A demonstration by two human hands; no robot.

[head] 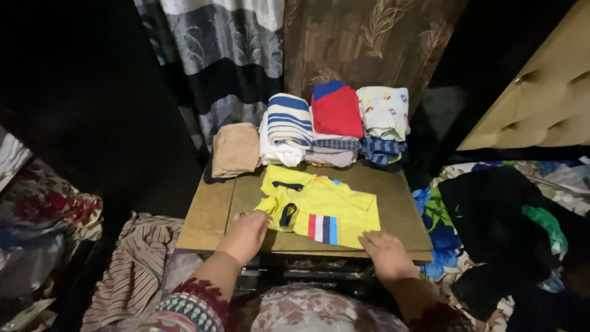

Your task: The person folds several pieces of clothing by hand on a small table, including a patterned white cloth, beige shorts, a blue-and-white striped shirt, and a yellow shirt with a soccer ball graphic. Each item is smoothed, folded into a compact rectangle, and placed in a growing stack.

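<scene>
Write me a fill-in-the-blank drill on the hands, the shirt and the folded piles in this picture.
1. Both hands rest on the near edge of a ____ shirt spread flat on the table.
2. The left hand lies by the shirt's ____ sleeve.
3. In the row behind, the tan pile sits farthest ____.
4. The red pile stands between the striped pile and the ____ printed pile.

Missing words: yellow; left; left; white

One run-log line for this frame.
left hand: flat on yellow shirt | right hand: at shirt's near edge | folded stacks: behind | surface: small table
</scene>
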